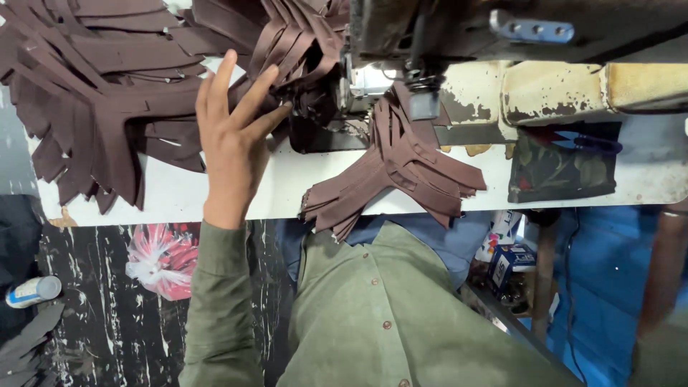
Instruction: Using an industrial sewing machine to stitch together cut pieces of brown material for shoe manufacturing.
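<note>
My left hand [233, 136] reaches up from a green sleeve, fingers spread, and lies flat on brown fabric strips [294, 50] just left of the needle area [358, 86] of an old, worn sewing machine [545, 86]. It grips nothing. A large fan of the same brown cut pieces [107, 86] covers the table's left part. Another stack of brown pieces [401, 175] lies under the machine head and hangs over the near edge of the white table [186, 197]. My right hand is out of view.
A dark flowered pouch [562, 168] lies on the table at the right, under the machine arm. Below the table edge are a pink and white bundle [161, 258], a white and blue can [32, 290] and small blue boxes [510, 261].
</note>
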